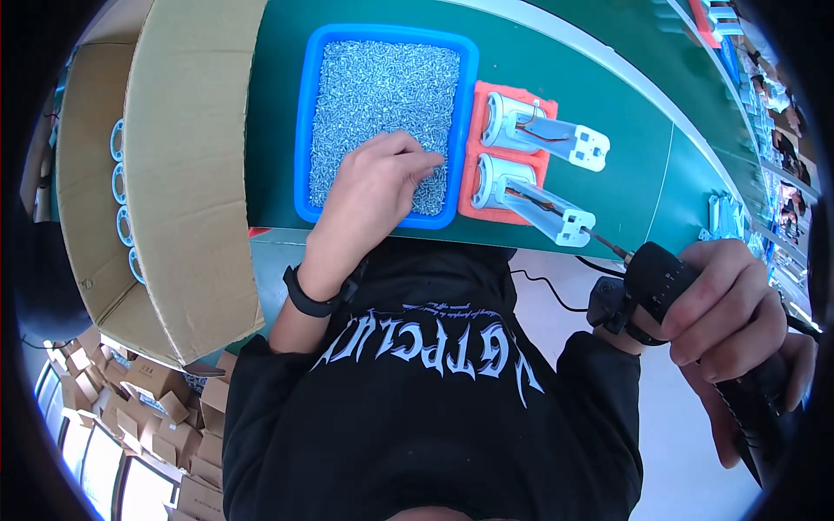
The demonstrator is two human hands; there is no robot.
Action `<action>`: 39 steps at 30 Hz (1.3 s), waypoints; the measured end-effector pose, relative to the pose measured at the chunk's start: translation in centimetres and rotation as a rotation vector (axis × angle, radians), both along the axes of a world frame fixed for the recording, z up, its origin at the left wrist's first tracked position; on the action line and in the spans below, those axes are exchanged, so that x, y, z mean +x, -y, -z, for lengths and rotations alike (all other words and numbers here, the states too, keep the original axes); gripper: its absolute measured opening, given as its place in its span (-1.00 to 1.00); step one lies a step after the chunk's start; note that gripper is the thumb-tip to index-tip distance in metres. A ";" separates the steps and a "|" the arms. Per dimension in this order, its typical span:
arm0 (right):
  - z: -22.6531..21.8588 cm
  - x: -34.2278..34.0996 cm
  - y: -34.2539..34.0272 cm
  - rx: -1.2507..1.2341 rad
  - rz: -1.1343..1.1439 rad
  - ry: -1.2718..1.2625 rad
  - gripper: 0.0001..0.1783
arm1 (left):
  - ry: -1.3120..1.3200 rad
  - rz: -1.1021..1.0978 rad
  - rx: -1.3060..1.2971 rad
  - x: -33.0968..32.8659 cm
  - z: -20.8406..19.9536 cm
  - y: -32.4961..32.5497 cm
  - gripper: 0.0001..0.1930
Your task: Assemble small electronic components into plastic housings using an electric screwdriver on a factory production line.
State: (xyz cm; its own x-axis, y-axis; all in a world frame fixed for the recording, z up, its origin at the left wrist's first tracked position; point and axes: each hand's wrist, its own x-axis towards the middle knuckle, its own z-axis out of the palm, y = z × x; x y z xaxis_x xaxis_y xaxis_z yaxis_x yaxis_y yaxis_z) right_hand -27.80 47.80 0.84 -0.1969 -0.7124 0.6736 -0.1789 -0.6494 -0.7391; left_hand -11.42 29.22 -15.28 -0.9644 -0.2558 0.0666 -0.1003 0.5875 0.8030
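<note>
A blue plastic tray (305, 148) full of small silver screws (382, 91) lies on the bench. Over its lower right part is my left hand (372, 187), fingers curled and pinched together at the screws; what is between the fingertips is hidden. My right hand (730, 304) grips a black electric screwdriver (658, 276). The bit points left, its tip at the end of the nearer white plastic housing (499, 180); whether it sits in a hole I cannot tell. A second white housing (512, 123) lies beyond it. Both rest in a red foam holder (467, 187), with thin wires showing inside.
At the left stands a large open cardboard box (187, 174) with white rings (119, 184) along its inside. Light blue parts (724, 217) are heaped on the green bench (625, 122) at the right. A black cable (556, 291) hangs below the bench edge. Several cartons (156, 382) fill the lower left.
</note>
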 end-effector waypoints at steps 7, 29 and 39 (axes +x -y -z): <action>0.5 0.3 -0.2 -0.031 -0.036 -0.062 -0.50 | -0.062 -0.067 0.088 -0.4 -0.2 -0.3 -0.84; 1.0 0.2 0.5 0.002 -0.120 -0.040 -0.34 | -0.262 0.050 0.234 -2.0 -0.2 -3.4 -0.65; 1.7 -1.0 0.2 -0.021 -0.167 0.048 -0.48 | -0.338 -0.016 0.359 -2.8 1.7 -4.8 -0.77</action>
